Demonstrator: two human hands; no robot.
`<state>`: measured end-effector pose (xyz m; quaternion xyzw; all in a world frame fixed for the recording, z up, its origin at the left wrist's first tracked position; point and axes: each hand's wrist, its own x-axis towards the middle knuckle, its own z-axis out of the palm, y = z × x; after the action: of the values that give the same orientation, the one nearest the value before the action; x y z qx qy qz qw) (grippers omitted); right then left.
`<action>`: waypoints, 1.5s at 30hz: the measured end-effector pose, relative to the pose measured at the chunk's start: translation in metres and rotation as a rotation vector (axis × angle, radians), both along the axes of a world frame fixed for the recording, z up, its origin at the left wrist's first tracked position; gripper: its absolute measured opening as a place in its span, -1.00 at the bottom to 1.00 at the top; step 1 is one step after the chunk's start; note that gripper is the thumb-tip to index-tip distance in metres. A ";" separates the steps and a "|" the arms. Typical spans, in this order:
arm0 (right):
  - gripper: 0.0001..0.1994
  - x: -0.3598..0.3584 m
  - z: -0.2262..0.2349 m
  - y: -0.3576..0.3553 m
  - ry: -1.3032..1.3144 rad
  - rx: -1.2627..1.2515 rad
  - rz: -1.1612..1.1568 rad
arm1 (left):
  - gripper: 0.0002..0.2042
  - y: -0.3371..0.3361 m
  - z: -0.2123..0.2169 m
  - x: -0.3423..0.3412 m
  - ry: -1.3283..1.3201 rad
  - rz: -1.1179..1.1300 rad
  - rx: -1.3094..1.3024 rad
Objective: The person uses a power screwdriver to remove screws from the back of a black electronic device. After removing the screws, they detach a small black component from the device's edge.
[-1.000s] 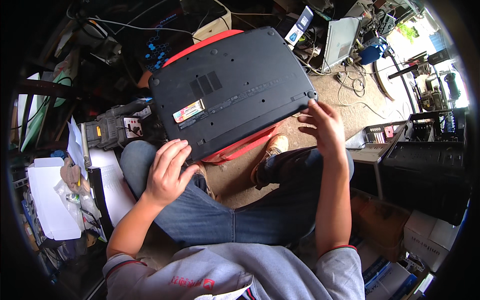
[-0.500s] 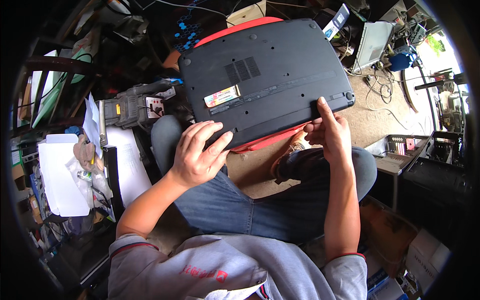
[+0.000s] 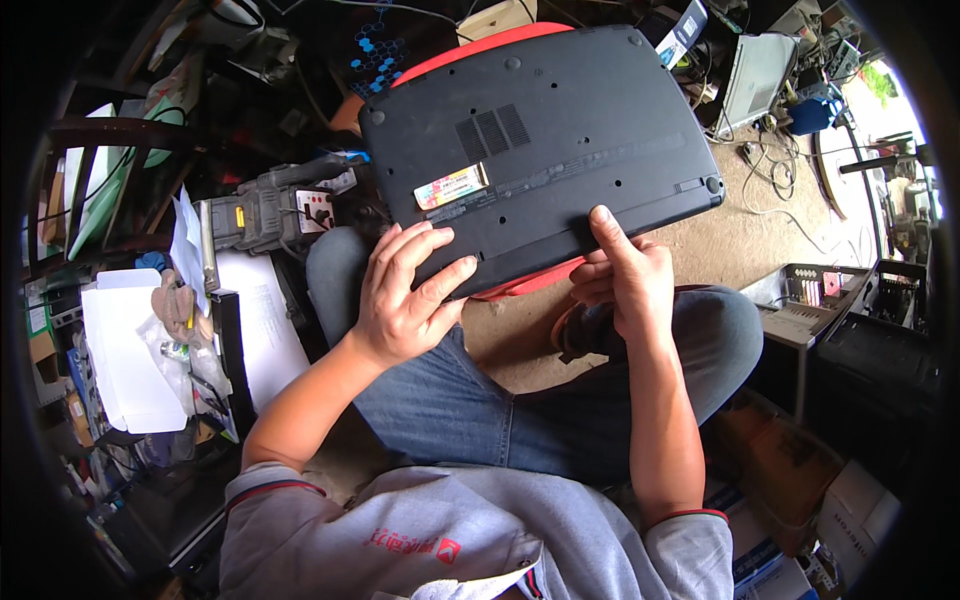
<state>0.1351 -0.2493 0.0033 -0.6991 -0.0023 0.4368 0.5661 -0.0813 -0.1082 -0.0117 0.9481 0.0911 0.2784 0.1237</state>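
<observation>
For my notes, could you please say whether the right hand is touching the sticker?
Apart: the head view shows the black laptop between the right hand and sticker.

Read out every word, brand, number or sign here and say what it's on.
I won't copy wording, only place it:
Black laptop: colourful sticker and faint rows of print, too small to read.
Grey shirt: red lettering, emblem.
White carton, lower right: dark lettering.
White sheet, left: faint print, illegible.

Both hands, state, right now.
Left hand: open, fingers spread over the near left corner of the upturned black laptop.
Right hand: thumb on the laptop's near edge, other fingers curled; firm grip cannot be told.
</observation>
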 end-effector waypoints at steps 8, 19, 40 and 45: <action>-0.56 -0.009 -0.005 0.002 -0.032 0.078 -0.113 | -0.40 0.006 -0.007 -0.001 -0.029 -0.037 -0.026; -0.60 -0.008 -0.008 -0.008 -0.053 0.117 -0.052 | -0.48 0.010 -0.001 0.003 0.006 -0.069 -0.008; -0.25 0.123 0.011 -0.012 -0.593 -0.144 0.237 | -0.47 0.003 -0.006 0.004 -0.047 -0.028 0.011; -0.35 0.116 0.015 -0.013 -0.564 -0.086 0.227 | -0.60 -0.013 -0.002 0.006 -0.074 0.134 -0.003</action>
<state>0.2507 -0.2626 0.0181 -0.8113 -0.2190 0.2858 0.4607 -0.0751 -0.1217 -0.0139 0.9287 0.1504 0.3208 0.1097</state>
